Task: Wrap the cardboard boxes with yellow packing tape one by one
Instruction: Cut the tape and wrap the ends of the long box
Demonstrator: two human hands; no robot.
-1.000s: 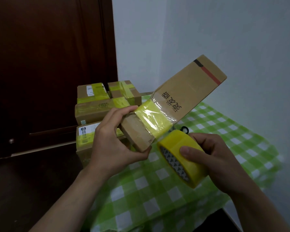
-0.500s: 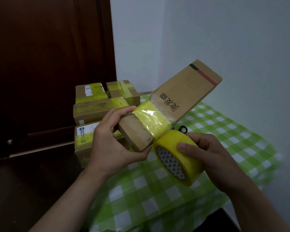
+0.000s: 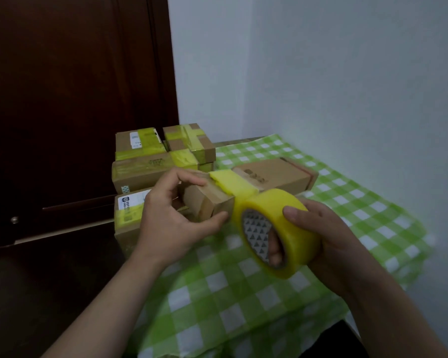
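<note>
A long brown cardboard box (image 3: 277, 177) lies nearly level above the table, with a band of yellow tape (image 3: 233, 183) wound round it near its close end. My left hand (image 3: 171, 218) grips that close end, thumb underneath and fingers over the top. The yellow tape roll (image 3: 277, 228) sits right against the box, its tape running onto the band. My right hand (image 3: 329, 236) holds the roll, thumb on its outer face and fingers through the core.
Several boxes with yellow tape on them are stacked (image 3: 153, 164) at the table's far left corner. A green and white checked cloth (image 3: 243, 285) covers the table. A dark wooden door (image 3: 70, 99) stands at left, pale walls behind and right.
The box's far end has swung down from a steep upward tilt to nearly level. The roll has come up against the box, and my view has tipped downward.
</note>
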